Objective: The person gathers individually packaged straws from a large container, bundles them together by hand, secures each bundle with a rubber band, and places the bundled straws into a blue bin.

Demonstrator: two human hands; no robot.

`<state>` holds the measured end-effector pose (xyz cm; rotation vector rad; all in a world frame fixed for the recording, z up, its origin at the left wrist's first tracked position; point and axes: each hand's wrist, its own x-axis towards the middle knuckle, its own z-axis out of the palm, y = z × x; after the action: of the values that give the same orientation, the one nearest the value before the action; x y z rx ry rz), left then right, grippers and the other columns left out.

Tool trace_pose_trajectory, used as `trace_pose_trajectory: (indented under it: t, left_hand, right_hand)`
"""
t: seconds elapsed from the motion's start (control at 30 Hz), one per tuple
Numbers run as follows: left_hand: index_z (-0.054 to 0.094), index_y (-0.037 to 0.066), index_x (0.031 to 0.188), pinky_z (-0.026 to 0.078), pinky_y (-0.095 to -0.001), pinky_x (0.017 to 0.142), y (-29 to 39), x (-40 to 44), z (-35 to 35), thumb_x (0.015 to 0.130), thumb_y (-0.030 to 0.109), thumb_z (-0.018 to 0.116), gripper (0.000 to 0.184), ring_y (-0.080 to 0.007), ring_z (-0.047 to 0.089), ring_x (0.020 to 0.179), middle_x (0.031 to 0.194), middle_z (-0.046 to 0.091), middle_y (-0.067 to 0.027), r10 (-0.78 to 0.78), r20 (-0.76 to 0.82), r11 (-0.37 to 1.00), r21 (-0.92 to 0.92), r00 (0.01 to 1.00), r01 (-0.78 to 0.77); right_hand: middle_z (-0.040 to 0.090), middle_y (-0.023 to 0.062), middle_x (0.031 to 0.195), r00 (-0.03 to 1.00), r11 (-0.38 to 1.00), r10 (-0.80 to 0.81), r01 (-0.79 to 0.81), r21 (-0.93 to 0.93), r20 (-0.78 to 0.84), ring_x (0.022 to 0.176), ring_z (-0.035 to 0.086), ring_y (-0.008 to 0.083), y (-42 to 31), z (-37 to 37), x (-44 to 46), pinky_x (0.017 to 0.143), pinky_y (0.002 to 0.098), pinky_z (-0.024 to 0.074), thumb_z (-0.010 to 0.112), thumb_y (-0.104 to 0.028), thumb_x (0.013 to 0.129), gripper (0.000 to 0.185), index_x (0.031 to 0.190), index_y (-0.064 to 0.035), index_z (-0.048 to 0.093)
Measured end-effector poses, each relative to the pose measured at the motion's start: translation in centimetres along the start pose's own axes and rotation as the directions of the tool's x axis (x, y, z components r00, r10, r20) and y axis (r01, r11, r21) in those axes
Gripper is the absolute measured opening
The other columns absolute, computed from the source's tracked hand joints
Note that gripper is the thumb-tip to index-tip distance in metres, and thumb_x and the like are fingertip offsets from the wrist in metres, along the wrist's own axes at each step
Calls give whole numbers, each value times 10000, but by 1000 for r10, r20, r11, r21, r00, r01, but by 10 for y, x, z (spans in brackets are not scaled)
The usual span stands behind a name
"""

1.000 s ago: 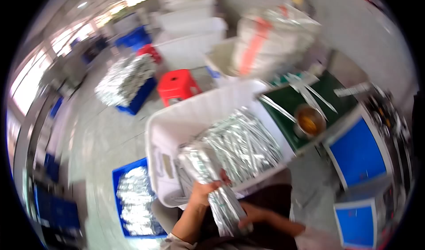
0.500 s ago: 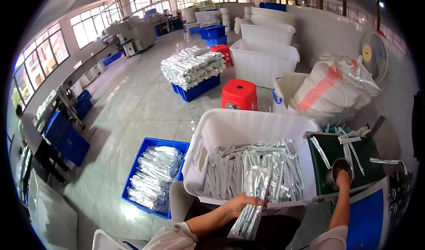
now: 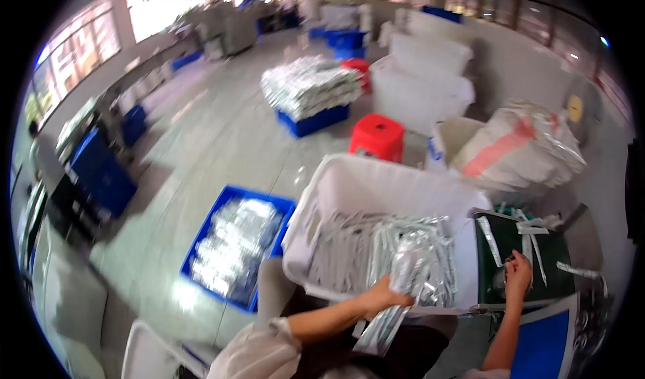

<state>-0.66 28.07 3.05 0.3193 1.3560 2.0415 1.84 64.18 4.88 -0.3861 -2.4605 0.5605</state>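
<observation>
My left hand [image 3: 383, 297] is closed around a bundle of long silvery foil packets [image 3: 381, 325], held slanted over my lap at the front edge of a large white tub [image 3: 306, 271]. Many similar packets [image 3: 342, 245] lie in the tub. To the right, my right hand [image 3: 518, 276] is over a dark green work surface [image 3: 557, 246], its fingers bent together. What the fingertips hold, if anything, is too blurred to make out. A metal cup [image 3: 499, 282] sits right beside this hand, partly hidden by it. Loose strips [image 3: 490, 241] lie nearby on the green surface.
A blue crate [image 3: 201, 234] of foil packets stands left of the tub. Ahead are a red stool [image 3: 377, 137], another blue crate [image 3: 316, 125] piled with packets, and a large sack [image 3: 521, 147]. A person [image 3: 57, 177] stands at the far left.
My right hand has come out of the metal cup, and the cup now sits lower and further left. The left hand keeps its bundle. The whole view has shifted and blurred.
</observation>
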Motion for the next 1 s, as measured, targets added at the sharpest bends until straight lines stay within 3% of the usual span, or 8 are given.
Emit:
trace_pose_trajectory:
  t: [0.17,0.43,0.53,0.63,0.77,0.87,0.9,1.0]
  left_hand:
    - [561,-8,892,437,-257,656,19,-6,13,559,72,684,364,-117,522,706,781,575,-41,99,-30,989,113,995,-95]
    - [551,-2,891,441,-262,670,23,-36,-41,556,32,675,359,-127,530,732,778,566,-53,75,-16,996,-53,997,-75]
    - [519,8,951,437,-282,615,14,-40,-48,546,30,698,444,-166,526,691,741,539,-72,78,270,922,-386,960,34]
    - [461,11,984,403,-265,571,6,-52,-62,551,120,727,520,-164,492,620,681,483,-57,112,369,823,-555,923,123]
    - [466,32,965,392,-248,609,-21,-60,-103,568,172,692,478,-140,496,640,710,478,-20,217,315,772,-635,924,36]
    - [469,18,968,419,-267,611,-30,-55,-97,576,155,685,468,-157,505,641,727,491,-44,204,322,734,-675,924,73]
    - [472,13,964,424,-270,604,-22,-55,-91,577,146,685,461,-163,509,637,723,495,-54,194,298,756,-653,935,52]
    - [490,6,971,442,-296,609,-18,-48,-84,540,99,692,485,-181,523,676,765,513,-86,130,247,808,-587,960,42]
  right_hand:
    - [594,82,757,907,704,-113,-216,676,407,667,565,96,-172,50,-76,571,229,457,580,99,694,488,1145,37,404]
    - [536,29,677,787,776,-223,-213,593,575,627,517,77,-218,73,-60,573,206,432,600,91,675,297,951,38,507]
    - [473,52,751,853,822,-485,370,433,193,699,467,113,-226,121,-43,595,238,390,501,-8,761,76,826,17,531]
    - [506,56,707,915,720,-232,-67,691,330,718,502,182,-197,149,-43,655,262,406,402,43,763,141,715,-11,523]
    - [584,123,838,683,-341,-616,-680,649,392,840,550,242,-215,126,-111,760,321,428,421,49,756,167,777,-6,577]
    - [540,206,1094,861,-251,-226,-504,827,456,1073,494,276,-278,100,-111,914,352,385,428,32,786,271,1013,35,576]
    - [363,214,1295,839,172,-393,-334,927,376,1234,320,293,-280,106,-98,1023,379,248,491,-42,816,420,1214,67,410]
    - [350,216,1303,740,380,-613,-33,925,278,1196,367,280,-289,106,-83,983,362,302,647,-329,759,704,1242,88,351]
